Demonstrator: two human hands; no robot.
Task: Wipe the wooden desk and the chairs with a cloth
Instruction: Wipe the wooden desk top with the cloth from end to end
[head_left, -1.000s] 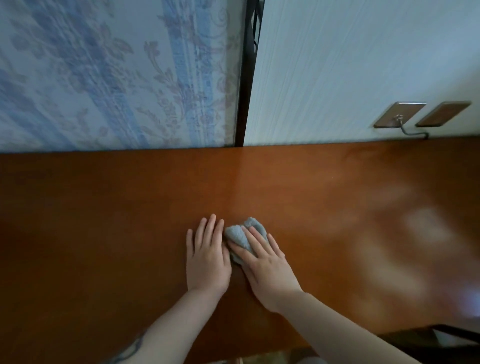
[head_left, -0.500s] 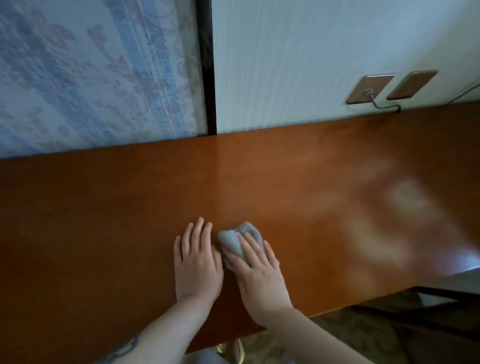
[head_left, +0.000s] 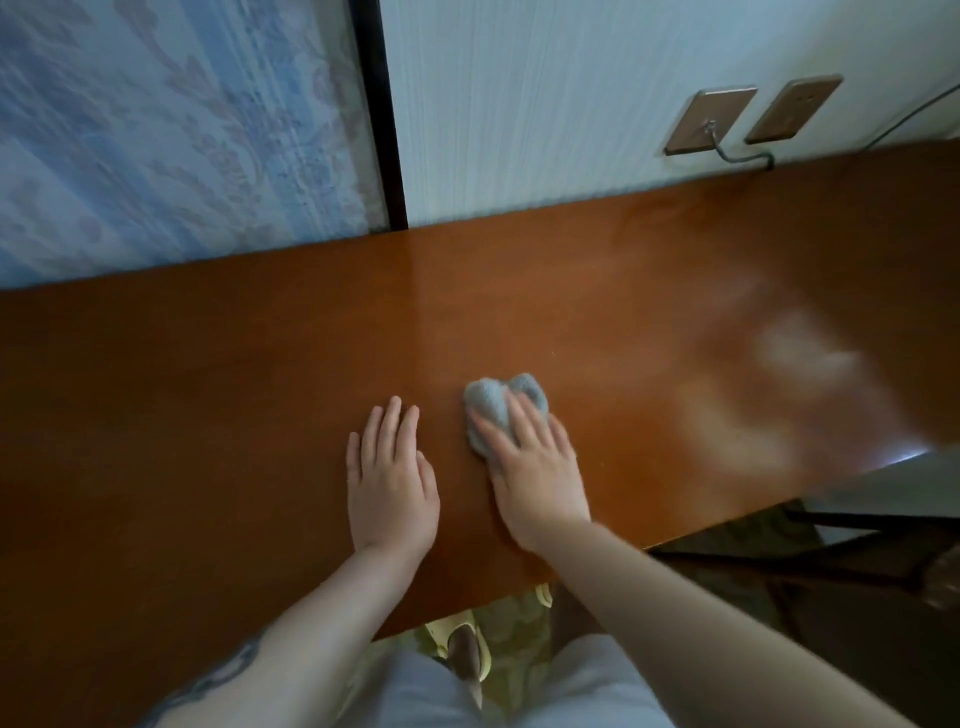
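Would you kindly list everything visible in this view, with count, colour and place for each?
desk: one, reddish-brown wood, spanning the frame against the wall
cloth: one, grey-blue, bunched on the desk under the right fingers
curtain: one, blue floral, behind the desk at left
wall plates: two, brown, on the white wall at upper right; a grey cable runs from the nearer one
chair: one, dark frame, partly seen beyond the desk's right end
slipper: one, pale yellow, on the patterned floor below the desk edge
left hand: flat on the desk, apart from the cloth
right hand: pressing the cloth with straight fingers
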